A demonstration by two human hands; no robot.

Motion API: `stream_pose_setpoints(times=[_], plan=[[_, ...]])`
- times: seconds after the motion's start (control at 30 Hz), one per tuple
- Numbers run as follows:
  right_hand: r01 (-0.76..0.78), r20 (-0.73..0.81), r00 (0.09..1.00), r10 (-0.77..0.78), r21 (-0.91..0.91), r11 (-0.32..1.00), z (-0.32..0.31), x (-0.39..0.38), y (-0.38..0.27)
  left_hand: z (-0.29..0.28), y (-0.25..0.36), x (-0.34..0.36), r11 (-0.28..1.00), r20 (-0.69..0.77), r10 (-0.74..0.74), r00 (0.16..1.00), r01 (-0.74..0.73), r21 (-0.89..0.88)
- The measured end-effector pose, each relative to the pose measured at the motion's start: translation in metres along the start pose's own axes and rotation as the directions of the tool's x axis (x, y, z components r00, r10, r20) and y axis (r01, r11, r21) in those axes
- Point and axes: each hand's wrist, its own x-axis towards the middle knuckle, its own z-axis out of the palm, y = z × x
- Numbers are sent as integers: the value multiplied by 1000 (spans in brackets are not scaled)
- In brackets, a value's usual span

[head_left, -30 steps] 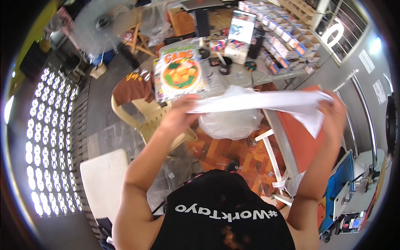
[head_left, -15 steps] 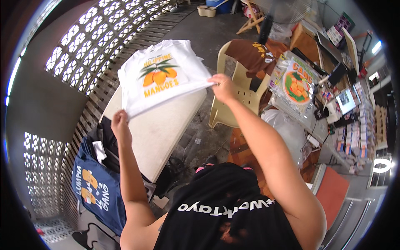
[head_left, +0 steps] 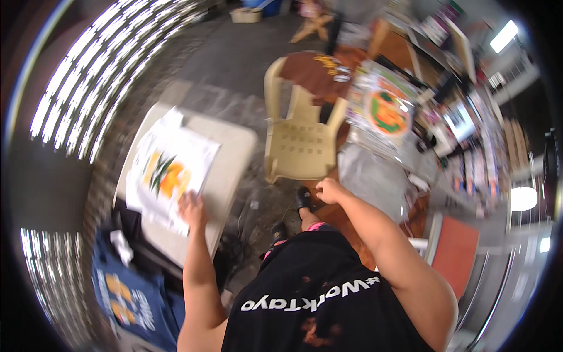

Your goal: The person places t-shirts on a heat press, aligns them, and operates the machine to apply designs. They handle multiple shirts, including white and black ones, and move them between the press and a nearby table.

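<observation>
A white T-shirt [head_left: 167,176] printed with orange mangoes and green leaves lies on the pale table [head_left: 234,144] at the left. My left hand [head_left: 192,208] rests on the shirt's near right part, fingers spread. Well away from the table, my right hand [head_left: 329,190] hangs in front of the cream plastic chair [head_left: 299,144]. Its fingers are curled in, and nothing shows in them.
A brown printed cloth [head_left: 311,73] drapes over the chair back. Right of it are a plastic-covered food print [head_left: 387,111] and a large clear plastic bag [head_left: 375,176]. A navy printed shirt [head_left: 129,293] hangs by the table's near left side.
The white shirt, held up between both hands before, now lies on the table. My right hand has let go and moved down and right; my left hand has opened onto the shirt. The view has shifted.
</observation>
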Motion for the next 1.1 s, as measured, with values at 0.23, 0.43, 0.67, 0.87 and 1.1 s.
stream_pose_setpoints(times=[0.23, 0.43, 0.67, 0.87, 1.1], plan=[[-382, -473, 619, 627, 516, 767, -111, -43, 162, -18, 165, 10, 799, 6, 555, 832, -531, -283], [-354, -576, 115, 809, 737, 575, -161, -20, 273, 18, 487, 3, 250, -51, 940, 336, -785, -567], [-172, -359, 349, 866, 884, 435, -202, -27, 304, -3, 719, -77, 136, -65, 981, 183, -886, -442], [66, -209, 513, 833, 977, 204, -247, -32, 311, 29, 772, -51, 189, 37, 980, 197, -847, -497], [-106, -233, 475, 848, 942, 318, -244, 1, 340, -7, 798, 14, 454, -1, 696, 718, -441, -774]])
